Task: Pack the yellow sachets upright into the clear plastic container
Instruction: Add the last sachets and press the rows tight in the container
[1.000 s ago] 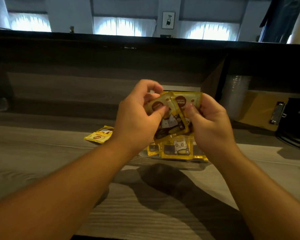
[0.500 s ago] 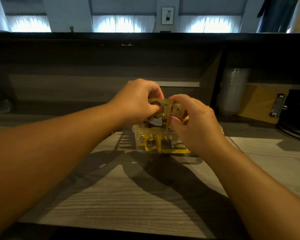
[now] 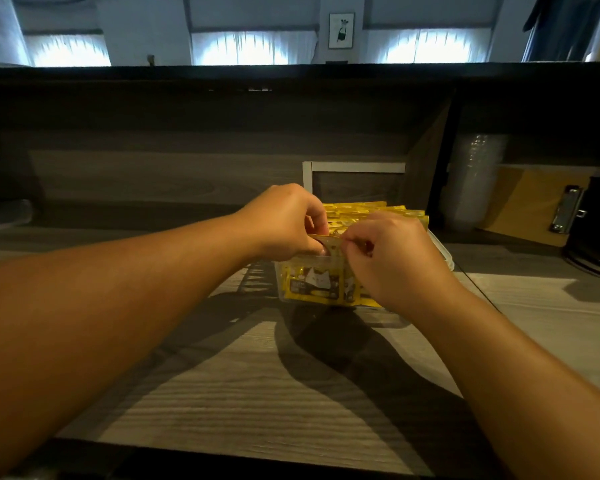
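Sachets (image 3: 331,241) sit pinched between my left hand (image 3: 284,221) and right hand (image 3: 385,252), half-lowered at the near end of the clear container (image 3: 442,252); pushing hard could buckle them or topple the packed row.

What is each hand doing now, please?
Left hand: pinching the top edge of a yellow sachet.
Right hand: pinching the same sachet, over the clear container.
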`<state>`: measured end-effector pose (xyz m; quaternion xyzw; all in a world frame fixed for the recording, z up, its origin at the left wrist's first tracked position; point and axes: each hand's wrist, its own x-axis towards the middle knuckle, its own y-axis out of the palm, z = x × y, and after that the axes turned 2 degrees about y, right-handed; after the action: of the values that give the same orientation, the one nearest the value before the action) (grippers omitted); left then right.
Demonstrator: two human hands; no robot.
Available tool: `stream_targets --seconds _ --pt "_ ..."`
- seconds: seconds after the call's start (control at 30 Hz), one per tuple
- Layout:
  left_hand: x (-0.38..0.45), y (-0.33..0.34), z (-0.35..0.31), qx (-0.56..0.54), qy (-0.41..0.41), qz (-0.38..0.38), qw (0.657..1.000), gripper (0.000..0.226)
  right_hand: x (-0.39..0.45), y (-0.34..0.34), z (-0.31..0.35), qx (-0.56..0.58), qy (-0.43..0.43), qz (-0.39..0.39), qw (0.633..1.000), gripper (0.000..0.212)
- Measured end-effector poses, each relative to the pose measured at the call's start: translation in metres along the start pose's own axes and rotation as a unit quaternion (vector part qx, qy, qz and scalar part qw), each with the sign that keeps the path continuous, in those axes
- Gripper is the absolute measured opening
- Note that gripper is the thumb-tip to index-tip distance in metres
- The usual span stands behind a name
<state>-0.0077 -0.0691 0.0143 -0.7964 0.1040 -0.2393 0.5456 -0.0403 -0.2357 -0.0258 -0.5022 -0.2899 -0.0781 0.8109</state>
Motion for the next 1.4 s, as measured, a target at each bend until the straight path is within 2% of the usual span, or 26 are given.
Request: stream_targets --seconds 0.17,0.23,0.33,0.43,0.5,0.6,0.73,0.8,0.9,1.0,1.07,1.13,1.2,1.27,1.37,1.4 --pt "-0.006 -0.007 0.002 -0.133 -0.020 -0.009 0.991 0.007 -0.001 0.002 0.002 0.003 0.011 -0.014 1.000 0.023" --pt "-0.010 -0.007 0.003 -0.115 -0.009 -0.026 0.993 0.003 -0.001 0.004 0.000 0.003 0.007 -0.033 0.999 0.029" --pt "-0.017 -0.003 0.009 -0.082 0.007 -0.033 0.996 0.011 -0.003 0.009 0.002 0.011 -0.024 -0.105 0.994 0.032" --pt "-0.022 -0.002 0.025 -0.124 -0.012 -0.097 0.987 0.015 -0.014 0.013 0.019 0.010 -0.101 -0.175 0.979 0.026" --pt "-0.028 0.001 0.047 -0.130 -0.042 -0.140 0.981 0.019 -0.023 0.020 0.037 0.012 -0.190 -0.133 0.973 0.026" --pt "-0.038 0.010 0.088 -0.072 -0.121 -0.173 0.975 0.027 -0.035 0.032 0.063 0.020 -0.279 0.018 0.960 0.032" --pt "-0.051 0.026 0.133 0.025 -0.211 -0.128 0.969 0.045 -0.036 0.043 0.073 0.021 -0.175 0.191 0.966 0.048" --pt "-0.056 0.034 0.145 0.047 -0.250 -0.098 0.962 0.060 -0.034 0.046 0.071 0.000 -0.120 0.266 0.956 0.054" --pt "-0.056 0.034 0.152 0.016 -0.286 -0.066 0.956 0.075 -0.027 0.048 0.086 0.060 -0.075 0.316 0.944 0.053" --pt "-0.054 0.028 0.154 -0.018 -0.281 -0.071 0.957 0.077 -0.009 0.066 0.114 0.134 0.010 0.271 0.953 0.051" --pt "-0.055 0.025 0.158 -0.060 -0.280 -0.112 0.952 0.075 0.011 0.089 0.130 0.158 0.083 0.211 0.961 0.053" --pt "-0.057 0.024 0.162 -0.111 -0.282 -0.179 0.936 0.070 0.036 0.116 0.137 0.188 0.161 0.169 0.954 0.055" --pt "-0.058 0.022 0.167 -0.168 -0.286 -0.262 0.906 0.067 0.063 0.143 0.138 0.218 0.241 0.135 0.936 0.058" --pt "-0.057 0.020 0.172 -0.221 -0.292 -0.330 0.870 0.066 0.087 0.162 0.136 0.199 0.294 0.111 0.928 0.056" --pt "-0.053 0.018 0.177 -0.305 -0.302 -0.383 0.818 0.071 0.117 0.176 0.131 0.117 0.305 0.091 0.941 0.039" --pt "-0.051 0.018 0.178 -0.324 -0.299 -0.398 0.804 0.074 0.127 0.180 0.129 0.066 0.309 0.112 0.942 0.035"
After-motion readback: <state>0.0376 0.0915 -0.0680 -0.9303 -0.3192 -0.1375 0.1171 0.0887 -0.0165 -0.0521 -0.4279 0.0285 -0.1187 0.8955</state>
